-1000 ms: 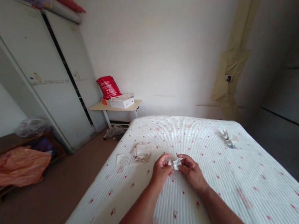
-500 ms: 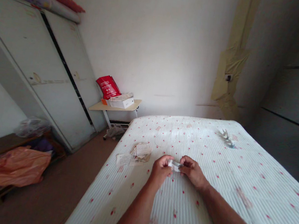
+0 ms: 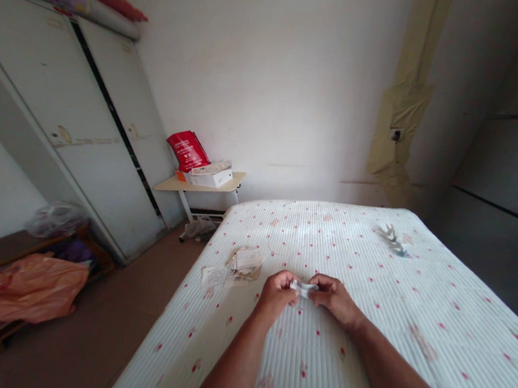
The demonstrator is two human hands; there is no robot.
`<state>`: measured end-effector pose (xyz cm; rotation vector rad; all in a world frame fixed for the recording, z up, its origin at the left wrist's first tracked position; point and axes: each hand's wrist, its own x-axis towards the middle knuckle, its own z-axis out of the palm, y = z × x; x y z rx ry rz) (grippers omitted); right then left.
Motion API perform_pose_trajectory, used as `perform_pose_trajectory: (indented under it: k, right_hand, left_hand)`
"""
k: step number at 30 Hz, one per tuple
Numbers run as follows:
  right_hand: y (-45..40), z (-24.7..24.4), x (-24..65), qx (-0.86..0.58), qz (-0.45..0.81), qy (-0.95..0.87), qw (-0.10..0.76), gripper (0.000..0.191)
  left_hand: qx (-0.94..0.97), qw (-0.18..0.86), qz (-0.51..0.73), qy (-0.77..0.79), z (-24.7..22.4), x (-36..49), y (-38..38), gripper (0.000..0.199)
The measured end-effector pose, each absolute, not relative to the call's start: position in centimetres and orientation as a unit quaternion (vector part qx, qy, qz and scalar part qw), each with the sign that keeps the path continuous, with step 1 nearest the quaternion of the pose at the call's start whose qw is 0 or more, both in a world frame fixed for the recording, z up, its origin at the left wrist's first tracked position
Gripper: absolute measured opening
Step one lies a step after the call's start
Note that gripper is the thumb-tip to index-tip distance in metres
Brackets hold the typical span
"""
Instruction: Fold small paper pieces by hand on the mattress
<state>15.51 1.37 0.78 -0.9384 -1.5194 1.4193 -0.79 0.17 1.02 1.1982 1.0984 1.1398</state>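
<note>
A small strip of white paper (image 3: 304, 288) is stretched between my two hands, just above the bed. My left hand (image 3: 278, 291) pinches its left end between thumb and fingers. At the right end, my right hand (image 3: 331, 296) grips it the same way. The bed's white ribbed cover (image 3: 312, 366) has red dots and faint prints. Left of my hands lies a loose pile of paper slips (image 3: 246, 262) with writing, and one more slip (image 3: 214, 276) sits beside it.
Folded pale pieces (image 3: 393, 240) stand on the bed's far right part. Beyond the bed's left corner, a small table (image 3: 169, 185) bears a red bag (image 3: 188, 150) and a white box (image 3: 213, 178). A cabinet (image 3: 90, 133) and an orange bag (image 3: 31, 291) are at the left.
The hands have moved slightly apart, and more of the paper strip shows between them. The paper slips on the bed have not moved.
</note>
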Motion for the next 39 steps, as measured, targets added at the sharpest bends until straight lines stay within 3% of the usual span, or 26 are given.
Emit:
perform_pose_trajectory:
  k: [8, 21, 39]
  right_hand:
    - [1.7, 0.7, 15.9, -0.387, 0.543, -0.632, 0.395, 0.013]
    - [1.8, 0.2, 15.9, -0.38, 0.55, -0.635, 0.387, 0.024]
    - [1.9, 0.4, 15.9, -0.376, 0.561, -0.624, 0.393, 0.024]
  left_hand:
    - [0.526, 0.556, 0.456, 0.455, 0.7, -1.3, 0.3, 0.008]
    - [0.52, 0.537, 0.437, 0.5, 0.1, -0.7, 0.4, 0.019]
    - [0.514, 0.544, 0.458, 0.48, 0.7, -1.3, 0.1, 0.026]
